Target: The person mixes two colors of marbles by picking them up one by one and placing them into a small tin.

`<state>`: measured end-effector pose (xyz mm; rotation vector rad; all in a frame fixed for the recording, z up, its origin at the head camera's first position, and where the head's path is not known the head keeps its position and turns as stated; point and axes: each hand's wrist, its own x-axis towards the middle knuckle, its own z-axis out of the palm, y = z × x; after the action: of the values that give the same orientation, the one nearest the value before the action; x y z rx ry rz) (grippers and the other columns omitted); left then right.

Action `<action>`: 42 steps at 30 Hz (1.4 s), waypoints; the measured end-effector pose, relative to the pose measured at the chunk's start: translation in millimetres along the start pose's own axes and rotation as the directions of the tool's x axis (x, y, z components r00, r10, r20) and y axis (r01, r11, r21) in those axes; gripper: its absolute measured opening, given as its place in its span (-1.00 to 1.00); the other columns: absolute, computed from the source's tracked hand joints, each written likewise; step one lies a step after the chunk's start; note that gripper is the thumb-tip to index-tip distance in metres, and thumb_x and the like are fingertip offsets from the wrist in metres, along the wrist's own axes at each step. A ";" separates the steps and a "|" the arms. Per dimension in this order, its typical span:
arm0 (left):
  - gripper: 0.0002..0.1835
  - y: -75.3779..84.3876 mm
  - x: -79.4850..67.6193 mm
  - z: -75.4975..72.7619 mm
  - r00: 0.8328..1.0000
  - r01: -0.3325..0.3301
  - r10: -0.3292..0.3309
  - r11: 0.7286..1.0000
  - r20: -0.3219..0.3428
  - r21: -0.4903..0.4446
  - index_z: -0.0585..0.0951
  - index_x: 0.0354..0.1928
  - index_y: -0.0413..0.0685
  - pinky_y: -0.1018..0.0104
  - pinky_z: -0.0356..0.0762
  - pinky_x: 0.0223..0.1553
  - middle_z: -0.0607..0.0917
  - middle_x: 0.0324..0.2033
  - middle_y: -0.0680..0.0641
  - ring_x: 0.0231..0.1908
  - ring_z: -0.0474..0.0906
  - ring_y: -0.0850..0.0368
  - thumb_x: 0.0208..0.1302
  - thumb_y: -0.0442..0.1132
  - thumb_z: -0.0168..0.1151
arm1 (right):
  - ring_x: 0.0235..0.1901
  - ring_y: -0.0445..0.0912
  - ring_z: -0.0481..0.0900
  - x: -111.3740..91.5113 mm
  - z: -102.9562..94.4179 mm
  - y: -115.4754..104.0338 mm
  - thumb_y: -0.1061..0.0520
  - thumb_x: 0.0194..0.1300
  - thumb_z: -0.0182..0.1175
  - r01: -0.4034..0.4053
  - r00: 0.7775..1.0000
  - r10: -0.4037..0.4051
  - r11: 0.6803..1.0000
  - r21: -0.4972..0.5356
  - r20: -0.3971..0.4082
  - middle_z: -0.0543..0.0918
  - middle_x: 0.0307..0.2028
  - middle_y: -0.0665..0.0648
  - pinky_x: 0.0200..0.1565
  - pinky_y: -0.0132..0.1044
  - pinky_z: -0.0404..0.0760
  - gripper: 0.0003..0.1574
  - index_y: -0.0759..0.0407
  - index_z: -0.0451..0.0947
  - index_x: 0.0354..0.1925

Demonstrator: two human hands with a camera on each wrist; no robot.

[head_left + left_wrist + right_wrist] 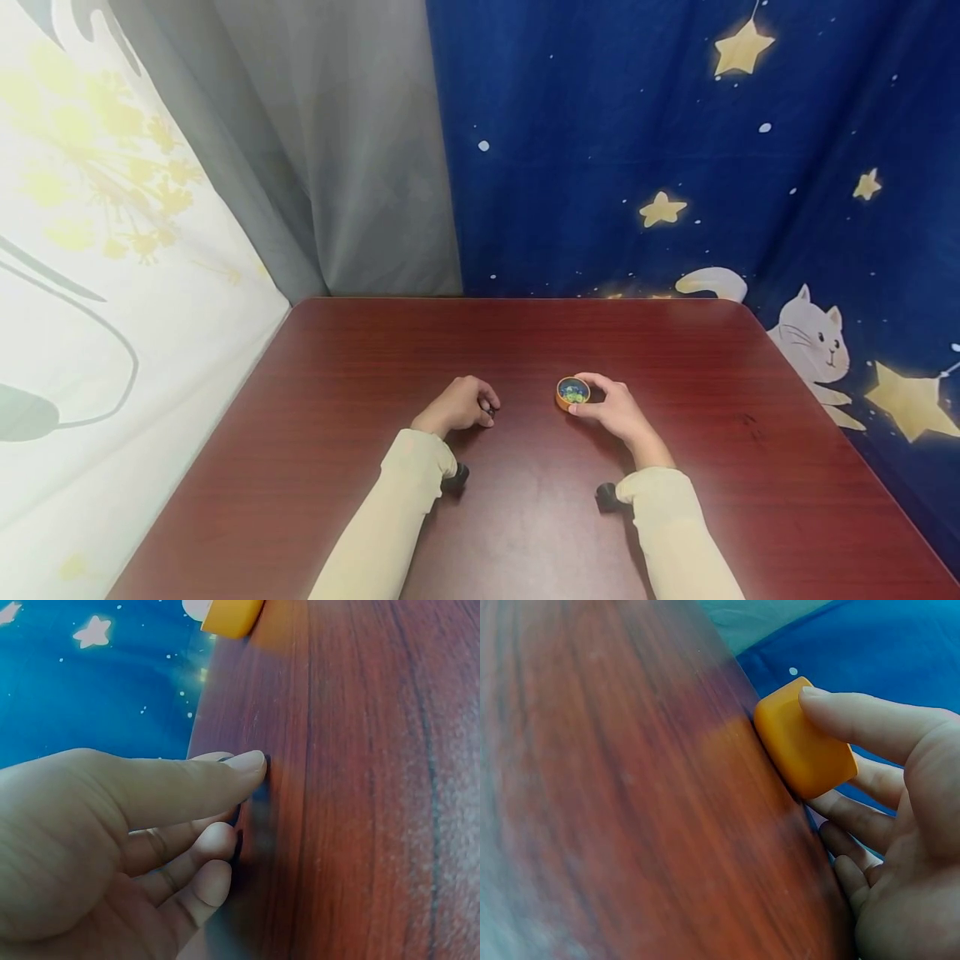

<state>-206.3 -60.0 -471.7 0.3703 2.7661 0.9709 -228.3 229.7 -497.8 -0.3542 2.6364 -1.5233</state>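
My right hand grips a small round orange case between thumb and fingers. Its upward face is dark blue with a green pattern, and its base is right at the tabletop. In the right wrist view the smooth orange side of the case shows, with the thumb on its near edge. To the left, my left hand pinches a small dark, thin object low over the table. The left wrist view has the thumb and fingers of the left hand covering most of that object; its kind cannot be made out.
Both hands are over a reddish-brown wooden table. A grey curtain and a blue star-print curtain hang behind it, with pale patterned cloth at the left. Dark camera mounts sit at both wrists.
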 end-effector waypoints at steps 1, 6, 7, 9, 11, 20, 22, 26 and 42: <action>-0.77 -0.9 0.1 0.7 1.000 -0.005 0.005 1.000 -0.004 0.004 0.72 -0.36 -0.01 0.33 0.46 -0.31 0.59 -0.52 0.11 -0.42 0.49 0.23 -0.07 -0.41 0.53 | 0.08 0.11 0.44 -0.1 0.0 0.0 0.17 -0.05 0.51 -0.001 1.000 0.001 1.000 -0.001 0.000 0.61 0.01 0.24 0.12 0.04 0.31 -0.30 0.17 0.55 0.12; -0.81 -3.6 1.0 2.8 0.999 -0.034 0.035 0.999 -0.026 0.009 0.72 -0.41 0.00 0.32 0.46 -0.32 0.59 -0.55 0.14 -0.44 0.49 0.25 -0.06 -0.39 0.54 | 0.16 0.17 0.33 -1.0 -0.4 -0.7 0.16 -0.05 0.50 -0.024 1.000 0.024 1.000 0.002 0.001 0.55 0.06 0.28 0.17 0.12 0.23 -0.27 0.16 0.54 0.14; -0.82 -3.8 1.1 3.0 0.999 -0.031 0.031 1.000 -0.029 -0.002 0.72 -0.41 0.01 0.33 0.46 -0.33 0.59 -0.55 0.14 -0.44 0.49 0.25 -0.05 -0.38 0.53 | 0.17 0.17 0.30 -1.2 -0.5 -0.7 0.15 -0.05 0.51 -0.028 1.000 0.028 1.000 -0.002 0.000 0.54 0.06 0.28 0.18 0.13 0.21 -0.27 0.15 0.54 0.14; -0.82 -3.8 1.2 3.3 0.999 -0.032 0.031 0.999 -0.038 -0.035 0.72 -0.40 0.01 0.33 0.46 -0.35 0.60 -0.54 0.13 -0.44 0.49 0.24 -0.04 -0.37 0.53 | 0.17 0.17 0.29 -1.5 -0.9 -0.6 0.14 -0.04 0.51 -0.029 1.000 0.029 1.000 -0.005 -0.001 0.53 0.06 0.29 0.18 0.14 0.21 -0.27 0.15 0.54 0.14; -0.82 -3.8 1.3 3.9 0.998 -0.037 0.034 0.997 -0.044 -0.074 0.72 -0.38 0.01 0.33 0.46 -0.36 0.60 -0.54 0.12 -0.44 0.49 0.23 -0.02 -0.38 0.52 | 0.15 0.16 0.33 -1.7 -1.0 -0.3 0.15 -0.05 0.51 -0.023 1.000 0.023 1.000 -0.002 -0.004 0.55 0.05 0.28 0.16 0.11 0.24 -0.28 0.16 0.54 0.13; -0.80 -1.9 3.4 7.6 0.994 -0.085 0.075 0.986 -0.075 -0.144 0.72 -0.32 -0.01 0.33 0.47 -0.35 0.59 -0.55 0.12 -0.46 0.50 0.22 0.00 -0.37 0.51 | 0.17 0.17 0.26 -3.1 -0.5 -0.3 0.13 -0.02 0.50 -0.042 0.999 0.043 0.999 -0.015 0.001 0.51 0.08 0.28 0.18 0.16 0.21 -0.26 0.15 0.52 0.16; -0.80 -0.2 4.5 8.9 0.994 -0.086 0.073 0.983 -0.084 -0.163 0.71 -0.31 -0.03 0.33 0.47 -0.36 0.60 -0.55 0.12 -0.46 0.51 0.22 -0.01 -0.37 0.51 | 0.17 0.17 0.25 -2.8 -0.4 -0.2 0.12 -0.02 0.50 -0.045 0.999 0.045 0.999 -0.018 -0.002 0.52 0.07 0.27 0.18 0.16 0.21 -0.26 0.14 0.52 0.16; -0.81 5.0 7.0 12.1 0.994 -0.068 0.049 0.976 -0.095 -0.208 0.69 -0.32 -0.02 0.34 0.47 -0.44 0.62 -0.54 0.09 -0.48 0.52 0.21 0.01 -0.38 0.49 | 0.16 0.17 0.27 -2.0 -0.1 -0.2 0.11 -0.02 0.50 -0.043 0.999 0.043 0.999 -0.026 -0.005 0.54 0.06 0.26 0.18 0.17 0.21 -0.26 0.13 0.53 0.16; -0.82 31.8 19.4 37.1 0.992 -0.040 -0.001 0.942 -0.125 -0.332 0.67 -0.33 -0.01 0.30 0.51 -0.51 0.65 -0.52 0.08 -0.50 0.56 0.21 0.03 -0.36 0.49 | 0.07 0.10 0.45 -0.1 1.1 0.2 0.13 -0.02 0.51 -0.013 1.000 0.013 1.000 -0.007 -0.005 0.60 0.02 0.22 0.13 0.07 0.32 -0.30 0.15 0.55 0.13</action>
<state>-209.8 -8.5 -481.9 0.2919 2.6331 1.4852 -228.0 228.9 -498.6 -0.3330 2.6427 -1.5137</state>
